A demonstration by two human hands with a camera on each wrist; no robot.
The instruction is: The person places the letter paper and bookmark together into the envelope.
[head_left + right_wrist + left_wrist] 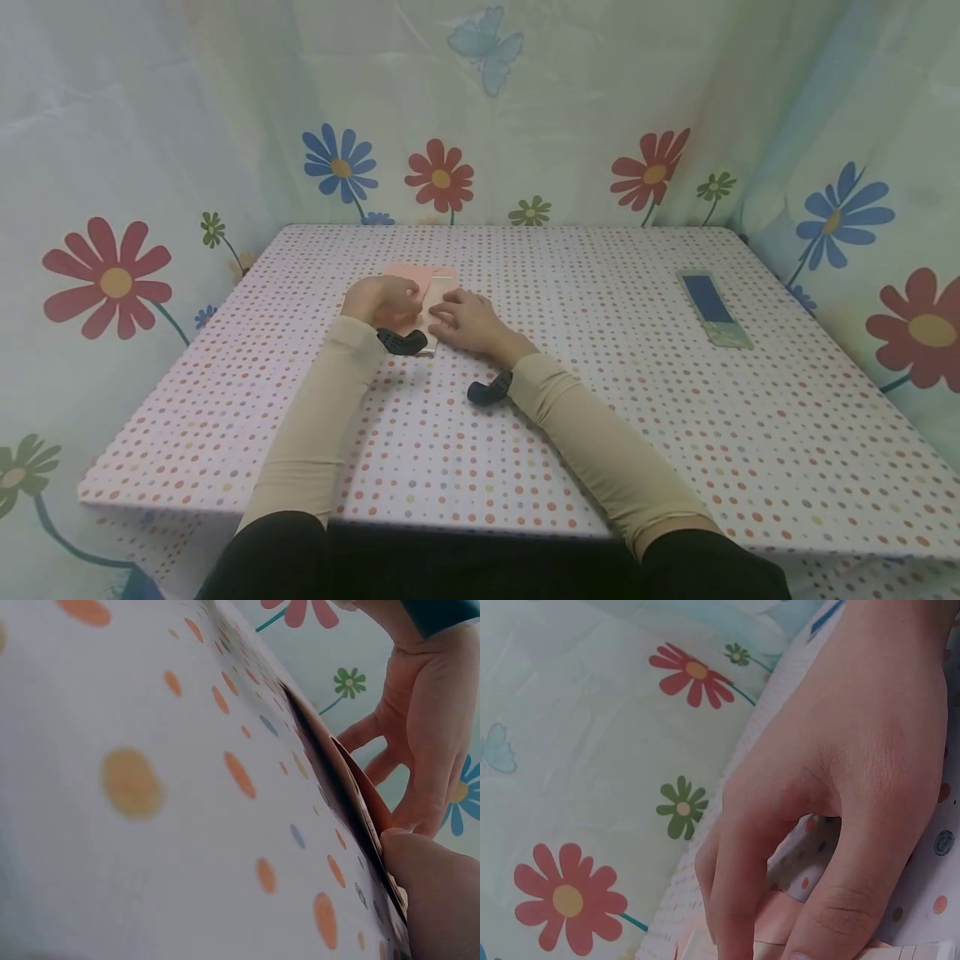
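Observation:
A thin, flat pink folding item (408,272) with a cream panel (442,287) lies on the dotted table, left of the middle. In the right wrist view its brownish flap (365,780) stands raised from the dark lower layer. My left hand (382,302) bends over the item's left side, its thumb and fingers pinching the raised part by the cream panel. From the right, my right hand (472,323) rests with loosely bent fingers on the cream panel, its thumb (409,851) right at the item's edge. Both palms partly hide the item.
A flat rectangular piece with a dark blue panel (708,298) and a pale green border lies at the table's right side. The dotted cloth (570,467) covers the table. Flowered curtains (555,108) hang behind and at both sides.

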